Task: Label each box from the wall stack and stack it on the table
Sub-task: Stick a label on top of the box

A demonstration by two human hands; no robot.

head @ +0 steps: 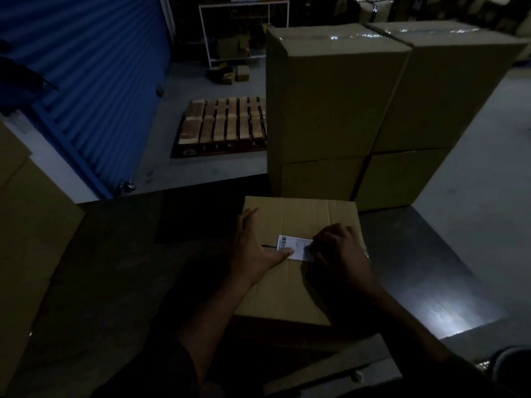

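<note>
Dim scene; cardboard box [298, 271] sits on the counter [425, 254] in front of the person, top flaps closed; white label [294, 248] with barcode lies on the box top over the centre seam; left hand [255, 248] lies flat on the box, fingers straight along the left edge, thumb tip pressing the label's near left corner; right hand [342, 251] has its fingers curled at the label's right end, touching it; cannot tell if it pinches the label or just presses it down; behind the box, touching or just beside its far edge, a stack of boxes [344, 110] two high and two wide stands on the counter, top seams taped; more cardboard [31, 225] at far left; blue roller shutter [94, 67] upper left; wooden pallet [224, 124] on the floor beyond; white shelf frame [244, 30] further back
</note>
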